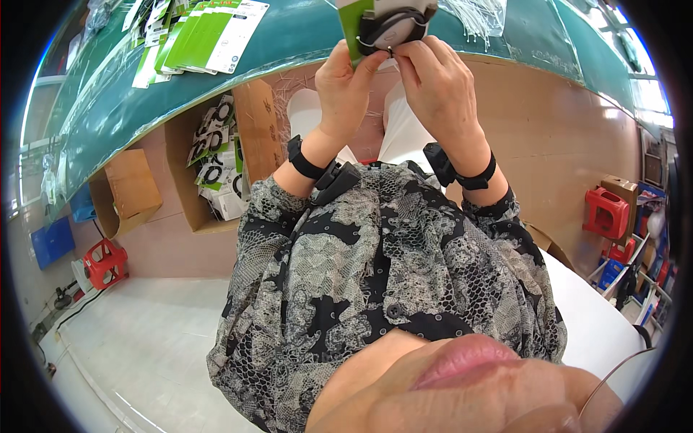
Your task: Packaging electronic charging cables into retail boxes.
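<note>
Cards (209, 40), mostly green and white, lie fanned in the upper left of the frame on a green tabletop (123, 119). Below them, left of centre, an open carton (260, 130) holds packs (214, 169) with black rings on green and white backing. Your left hand (343, 90), at upper centre, grips the lower left of a packaging card (349, 25), thumb in front, other fingers partly hidden. That card sits at the top edge of the frame, which cuts it off, and bears a black coil (372, 30) around a pale round label (395, 32). Just beside your left thumb, your right hand (440, 83) has thumb and forefinger closed together at the coil's lower edge; whatever they pinch is too small to tell. Black bands circle both your wrists. Further right, a clear bag of thin white strips (473, 18) lies on the tabletop, and a red stool (606, 213) stands at the right edge of the frame.
</note>
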A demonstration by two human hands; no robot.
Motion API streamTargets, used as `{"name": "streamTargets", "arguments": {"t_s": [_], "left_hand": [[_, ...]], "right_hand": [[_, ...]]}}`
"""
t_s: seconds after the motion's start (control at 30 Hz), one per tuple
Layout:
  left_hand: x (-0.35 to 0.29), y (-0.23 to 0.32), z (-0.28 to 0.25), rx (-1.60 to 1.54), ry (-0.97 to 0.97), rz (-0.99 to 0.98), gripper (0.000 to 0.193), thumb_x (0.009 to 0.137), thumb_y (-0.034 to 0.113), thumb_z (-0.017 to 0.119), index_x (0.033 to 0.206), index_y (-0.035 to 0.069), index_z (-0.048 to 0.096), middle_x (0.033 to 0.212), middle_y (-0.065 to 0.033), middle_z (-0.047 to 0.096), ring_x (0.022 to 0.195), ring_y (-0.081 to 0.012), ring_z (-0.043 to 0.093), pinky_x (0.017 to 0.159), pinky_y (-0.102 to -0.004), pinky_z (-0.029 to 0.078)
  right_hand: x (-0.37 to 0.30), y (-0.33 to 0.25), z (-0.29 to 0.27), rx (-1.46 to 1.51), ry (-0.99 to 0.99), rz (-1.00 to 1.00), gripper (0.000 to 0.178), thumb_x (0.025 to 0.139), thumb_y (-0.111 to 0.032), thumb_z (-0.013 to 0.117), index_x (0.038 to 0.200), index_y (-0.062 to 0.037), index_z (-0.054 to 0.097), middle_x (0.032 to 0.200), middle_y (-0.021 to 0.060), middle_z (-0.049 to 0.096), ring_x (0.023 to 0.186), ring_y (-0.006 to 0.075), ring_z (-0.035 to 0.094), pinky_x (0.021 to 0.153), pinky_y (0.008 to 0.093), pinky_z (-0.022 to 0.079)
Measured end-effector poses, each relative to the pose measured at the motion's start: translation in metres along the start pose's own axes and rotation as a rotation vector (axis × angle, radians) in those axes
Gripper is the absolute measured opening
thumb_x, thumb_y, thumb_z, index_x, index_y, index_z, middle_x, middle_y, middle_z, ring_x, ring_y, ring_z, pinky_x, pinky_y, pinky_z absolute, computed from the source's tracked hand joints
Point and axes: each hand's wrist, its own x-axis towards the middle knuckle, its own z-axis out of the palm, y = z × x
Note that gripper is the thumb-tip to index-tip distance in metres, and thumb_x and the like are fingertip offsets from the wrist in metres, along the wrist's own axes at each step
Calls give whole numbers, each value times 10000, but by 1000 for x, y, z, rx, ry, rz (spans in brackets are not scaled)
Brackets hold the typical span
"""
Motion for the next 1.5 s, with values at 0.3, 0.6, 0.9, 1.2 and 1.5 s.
{"name": "streamTargets", "arguments": {"t_s": [0.3, 0.6, 0.9, 1.2, 1.5], "left_hand": [[6, 6, -7, -332, -18, -234, 236, 913, 82, 611, 1138, 23, 578, 977, -45, 661, 878, -104, 632, 759, -243, 529], [-1, 22, -2, -570, -157, -439, 264, 947, 116, 556, 1198, 36, 539, 1107, -66, 625, 1007, -160, 624, 856, -320, 551], [-1, 12, -2, -668, -123, -499, 259, 961, 132, 532, 1206, 49, 536, 1127, -64, 619, 1023, -168, 621, 871, -333, 553], [-4, 10, -2, -684, -176, -561, 268, 947, 113, 552, 1208, 54, 543, 1137, -62, 623, 1034, -162, 616, 887, -324, 543], [-2, 7, 1, -681, -160, -498, 264, 948, 103, 547, 1207, 51, 536, 1142, -64, 621, 1039, -173, 618, 886, -331, 542]], "right_hand": [[-7, 48, -9, 333, 78, 131, 264, 814, 5, 644, 1068, -29, 580, 962, 89, 635, 890, 187, 617, 758, 275, 498], [-26, 59, 33, 1141, -47, 347, 416, 831, -23, 654, 1226, -1, 524, 1077, 70, 621, 961, 136, 593, 838, 270, 490], [-29, 44, 27, 910, -68, 383, 332, 852, 29, 594, 1180, -17, 574, 1045, 42, 651, 972, 81, 577, 826, 222, 467], [-46, 64, 35, 1576, -207, 446, 313, 855, -3, 628, 1165, -22, 594, 1027, 8, 666, 930, 71, 602, 824, 232, 483], [-38, 47, 31, 870, -56, 369, 143, 859, -20, 613, 999, -32, 591, 877, -34, 608, 829, 41, 542, 750, 226, 466]]}}
